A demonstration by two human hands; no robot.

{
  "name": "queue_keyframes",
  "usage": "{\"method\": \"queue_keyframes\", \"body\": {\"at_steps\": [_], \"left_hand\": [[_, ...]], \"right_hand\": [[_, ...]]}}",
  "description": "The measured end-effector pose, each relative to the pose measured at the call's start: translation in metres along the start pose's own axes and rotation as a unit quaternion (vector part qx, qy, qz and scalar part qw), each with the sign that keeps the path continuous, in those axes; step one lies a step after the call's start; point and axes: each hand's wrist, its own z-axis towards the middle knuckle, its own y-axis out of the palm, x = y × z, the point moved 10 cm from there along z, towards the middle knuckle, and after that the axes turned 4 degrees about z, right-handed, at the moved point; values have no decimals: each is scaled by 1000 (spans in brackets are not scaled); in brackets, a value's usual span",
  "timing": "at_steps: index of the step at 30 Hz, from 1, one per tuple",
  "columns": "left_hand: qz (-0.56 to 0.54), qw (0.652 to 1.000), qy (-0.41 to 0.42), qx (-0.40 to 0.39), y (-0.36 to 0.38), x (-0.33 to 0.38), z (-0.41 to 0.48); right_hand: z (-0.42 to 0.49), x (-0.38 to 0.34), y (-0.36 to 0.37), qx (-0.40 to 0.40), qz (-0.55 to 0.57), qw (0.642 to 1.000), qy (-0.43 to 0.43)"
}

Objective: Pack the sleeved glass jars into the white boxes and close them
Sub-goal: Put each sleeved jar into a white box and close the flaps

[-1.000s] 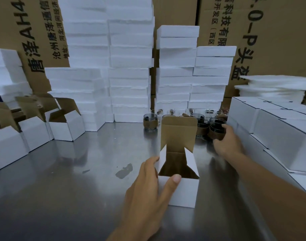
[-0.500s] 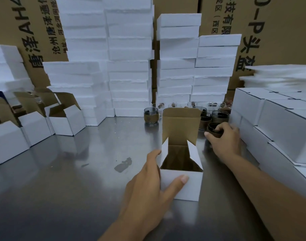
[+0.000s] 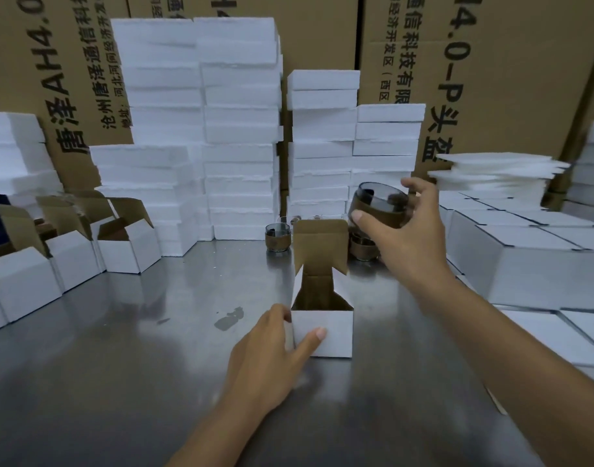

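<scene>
A small white box (image 3: 329,335) stands open on the steel table (image 3: 120,348), its brown lid flap upright at the back. My left hand (image 3: 272,358) grips the box's near left corner, thumb on the front face. My right hand (image 3: 410,230) holds a glass jar with a brown sleeve (image 3: 378,205) tilted in the air, above and to the right of the box. More sleeved jars (image 3: 278,235) stand behind the box, partly hidden by the flap.
Open white boxes (image 3: 127,244) line the left side. Closed white boxes (image 3: 524,251) are stacked at the right. White foam slabs (image 3: 241,129) pile up at the back before large cardboard cartons (image 3: 491,62). A small dark smear (image 3: 230,318) marks the table.
My right hand has lifted a sleeved jar from the group behind the box and raised it above the table. My left hand stays on the box.
</scene>
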Motion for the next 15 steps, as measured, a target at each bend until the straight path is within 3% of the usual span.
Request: {"method": "queue_keyframes", "body": {"at_steps": [4,8,15], "left_hand": [[-1,1000,5,16,-4,0,-3],[-24,998,27,59,-14,2,-9],[-198,973,71,92,-31,10,-27]], "right_hand": [[-42,-34,-3,-26,65,997,-31],[-90,-23,4,-45,99,994,-19],[-132,25,13,-57,76,993,64]]}}
